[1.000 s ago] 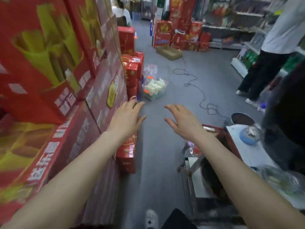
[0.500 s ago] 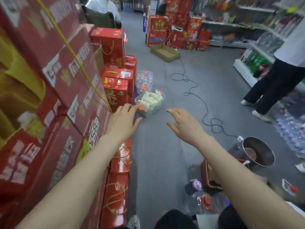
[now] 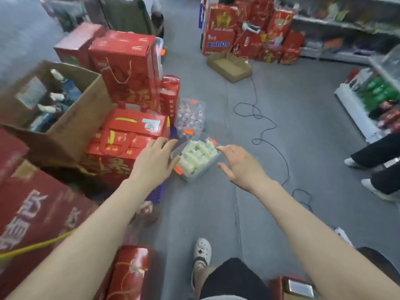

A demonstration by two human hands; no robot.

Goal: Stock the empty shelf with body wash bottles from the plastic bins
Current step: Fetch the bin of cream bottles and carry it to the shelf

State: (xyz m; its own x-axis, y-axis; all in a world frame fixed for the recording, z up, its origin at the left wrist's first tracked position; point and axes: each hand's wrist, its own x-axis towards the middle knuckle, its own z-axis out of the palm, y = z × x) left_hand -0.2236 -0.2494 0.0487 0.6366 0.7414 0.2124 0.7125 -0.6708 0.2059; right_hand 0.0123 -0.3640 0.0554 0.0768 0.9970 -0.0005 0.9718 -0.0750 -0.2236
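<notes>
Clear plastic bin [image 3: 194, 179] of pale body wash bottles [image 3: 198, 155] sits on the grey floor [image 3: 216, 213] at twelve o'clock. Left grip [image 3: 154, 163] hovers at its nine o'clock, right grip [image 3: 242, 167] at its three o'clock, both released, fingers spread, holding nothing. Second bin [image 3: 190, 118] just beyond at twelve; red gift boxes [image 3: 127, 135] at ten

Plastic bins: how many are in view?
2. The near bin, holding pale bottles, lies straight ahead; the far bin is right behind it, beside red boxes. Others may be hidden.
</notes>
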